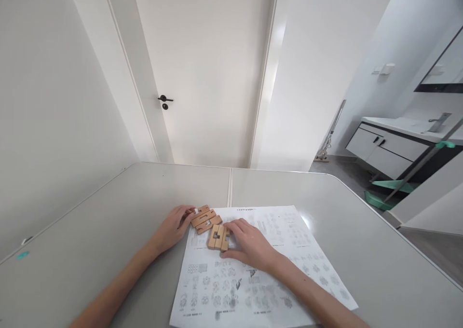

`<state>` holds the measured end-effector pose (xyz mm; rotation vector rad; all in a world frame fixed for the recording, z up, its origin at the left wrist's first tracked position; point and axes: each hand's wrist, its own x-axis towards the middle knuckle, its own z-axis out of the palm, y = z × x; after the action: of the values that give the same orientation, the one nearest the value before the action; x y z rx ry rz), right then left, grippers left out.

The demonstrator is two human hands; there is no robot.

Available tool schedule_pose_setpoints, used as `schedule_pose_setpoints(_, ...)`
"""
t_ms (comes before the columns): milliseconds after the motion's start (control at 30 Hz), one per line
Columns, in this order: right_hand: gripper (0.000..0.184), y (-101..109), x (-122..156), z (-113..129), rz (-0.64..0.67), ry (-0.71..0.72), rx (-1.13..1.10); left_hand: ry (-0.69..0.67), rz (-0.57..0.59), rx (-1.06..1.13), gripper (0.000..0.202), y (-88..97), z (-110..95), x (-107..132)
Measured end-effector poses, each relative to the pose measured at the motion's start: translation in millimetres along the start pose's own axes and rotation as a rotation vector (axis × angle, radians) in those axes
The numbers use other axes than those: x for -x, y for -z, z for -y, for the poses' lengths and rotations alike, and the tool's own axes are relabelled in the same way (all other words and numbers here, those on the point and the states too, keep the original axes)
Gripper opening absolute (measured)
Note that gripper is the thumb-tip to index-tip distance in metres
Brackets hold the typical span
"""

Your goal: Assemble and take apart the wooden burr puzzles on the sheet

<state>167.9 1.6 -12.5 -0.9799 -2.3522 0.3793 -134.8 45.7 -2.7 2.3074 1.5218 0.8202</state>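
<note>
Several reddish-brown notched wooden puzzle pieces (204, 218) lie side by side at the upper left corner of a printed sheet (267, 280). My left hand (175, 227) rests at their left end, its fingers curled in around the edge of one piece. Just below them, lighter wooden puzzle pieces (216, 236) lie pressed together, with a small square gap showing in the middle. My right hand (251, 245) grips their right side, fingers at the top and thumb at the bottom. The palm hides part of that side.
The sheet carries rows of small printed diagrams and lies on a grey table (144, 193) with a seam at its far half. Beyond stands a white door (210, 77). On the right are a washbasin cabinet (390, 144), a green dustpan (378, 200) and a mop (331, 132).
</note>
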Motion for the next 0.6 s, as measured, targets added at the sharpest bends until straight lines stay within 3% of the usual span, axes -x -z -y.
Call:
schedule_pose_setpoints(133,0.064,-17.0,-12.0,14.5,-0.042,-0.02,0.072,0.04,-0.017,0.046,0.037,-0.4,5.2,0.6)
schedule_pose_setpoints(267,0.074,-14.0,-9.6,18.6,-0.02,0.054,0.032,0.047,-0.037,0.065,0.037,0.4,3.9,2.0)
schedule_pose_setpoints(367,0.052,1.8,3.1,9.2,-0.014,0.086,0.01,0.044,-0.023,0.054,0.037,0.5,1.2,2.2)
schedule_pose_setpoints(600,0.023,34.2,42.5,-20.7,-0.071,-0.097,-0.069,0.017,0.008,-0.017,0.038,-1.4,-2.4,0.5)
